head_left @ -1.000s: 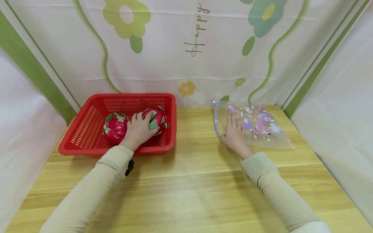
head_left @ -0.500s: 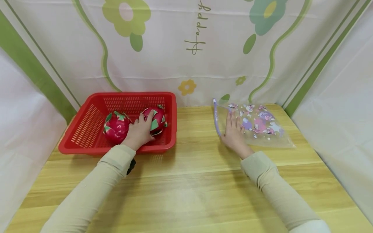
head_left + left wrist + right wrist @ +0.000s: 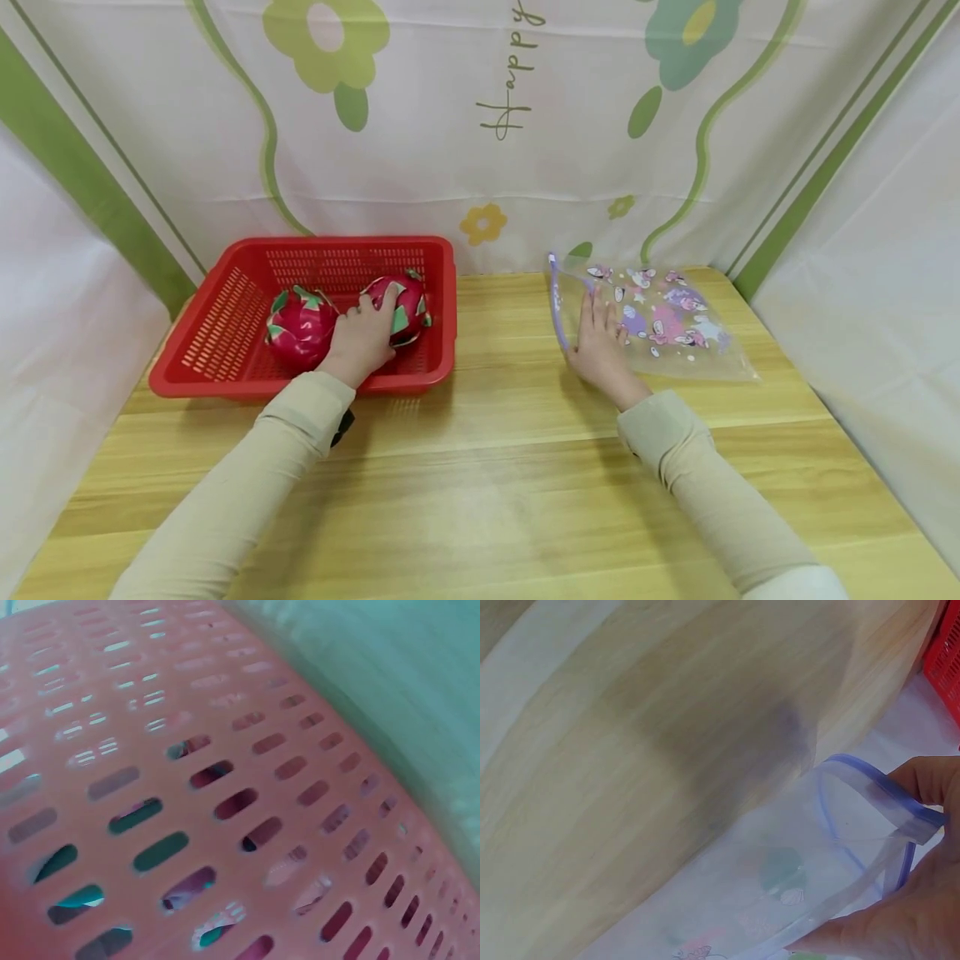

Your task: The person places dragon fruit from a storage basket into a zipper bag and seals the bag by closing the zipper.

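Two shiny red dragon fruits with green scales lie in the red basket point(image 3: 202, 387) at the left of the head view. My left hand point(image 3: 360, 340) reaches over the basket's near rim, its fingers curled over the right dragon fruit point(image 3: 408, 308). The left dragon fruit point(image 3: 302, 332) sits beside that hand. At the right lies a clear zip bag point(image 3: 675, 333) with a purple closure and pink and purple prints. My right hand point(image 3: 600, 348) holds the bag near its mouth, thumb at the purple edge point(image 3: 870, 772). The bag's mouth gapes there in the right wrist view.
Everything stands on a wooden table point(image 3: 480, 483). Behind it hangs a white flowered cloth point(image 3: 420, 167), with pale cloth on both sides. The basket's slotted wall point(image 3: 225, 772) fills much of the left wrist view, screening the fruit.
My left hand has shifted slightly toward me and its thumb has drawn in at the right dragon fruit. The right hand and the bag have barely moved.
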The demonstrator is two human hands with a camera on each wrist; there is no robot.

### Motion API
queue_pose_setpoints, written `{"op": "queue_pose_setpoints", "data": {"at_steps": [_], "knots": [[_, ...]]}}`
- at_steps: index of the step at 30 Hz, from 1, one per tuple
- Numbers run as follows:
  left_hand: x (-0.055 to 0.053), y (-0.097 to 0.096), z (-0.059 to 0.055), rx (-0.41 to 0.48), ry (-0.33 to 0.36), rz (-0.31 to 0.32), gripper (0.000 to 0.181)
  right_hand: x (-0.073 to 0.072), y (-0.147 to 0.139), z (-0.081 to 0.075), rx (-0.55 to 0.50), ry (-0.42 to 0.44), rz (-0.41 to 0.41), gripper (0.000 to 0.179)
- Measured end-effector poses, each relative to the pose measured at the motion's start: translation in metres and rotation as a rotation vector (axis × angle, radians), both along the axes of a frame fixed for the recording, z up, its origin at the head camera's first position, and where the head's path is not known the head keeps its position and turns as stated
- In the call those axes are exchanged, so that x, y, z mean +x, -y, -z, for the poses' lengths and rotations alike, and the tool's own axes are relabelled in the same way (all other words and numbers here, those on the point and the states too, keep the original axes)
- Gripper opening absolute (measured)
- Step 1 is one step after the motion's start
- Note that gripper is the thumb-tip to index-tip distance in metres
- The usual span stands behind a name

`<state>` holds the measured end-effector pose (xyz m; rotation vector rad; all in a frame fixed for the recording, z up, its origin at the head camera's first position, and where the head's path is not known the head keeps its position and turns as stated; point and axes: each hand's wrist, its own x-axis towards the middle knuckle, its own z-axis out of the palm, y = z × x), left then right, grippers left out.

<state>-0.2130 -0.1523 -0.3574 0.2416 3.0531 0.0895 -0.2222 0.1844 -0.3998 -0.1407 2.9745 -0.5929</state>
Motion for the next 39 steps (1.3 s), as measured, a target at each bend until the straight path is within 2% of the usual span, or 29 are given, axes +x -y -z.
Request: {"op": "queue_pose_setpoints", "data": {"at_steps": [4, 9, 12, 19, 23, 30, 39], "knots": [[0.001, -0.003, -0.005, -0.101, -0.028, 0.018, 0.094, 0.000, 0.000, -0.001, 0.003, -0.005, -0.005, 0.097], [0.002, -0.011, -0.009, -0.254, -0.056, 0.024, 0.073, 0.001, 0.001, -0.002, 0.004, -0.006, -0.003, 0.097], [0.003, -0.014, -0.010, -0.292, -0.065, 0.011, 0.064, 0.002, 0.001, -0.003, 0.000, -0.003, 0.002, 0.098], [0.006, -0.013, -0.008, -0.330, -0.092, 0.009, 0.069, 0.002, 0.001, -0.003, -0.003, -0.013, 0.000, 0.100], [0.007, -0.011, -0.008, -0.260, -0.116, 0.031, 0.072, 0.002, 0.001, -0.003, 0.006, -0.014, 0.000, 0.100], [0.004, -0.003, -0.005, -0.002, -0.078, 0.035, 0.081, 0.002, -0.001, -0.003, 0.013, -0.029, -0.003, 0.100], [0.006, 0.000, -0.006, 0.147, -0.070, -0.016, 0.084, 0.002, -0.005, -0.005, 0.003, -0.045, -0.001, 0.101]]}}
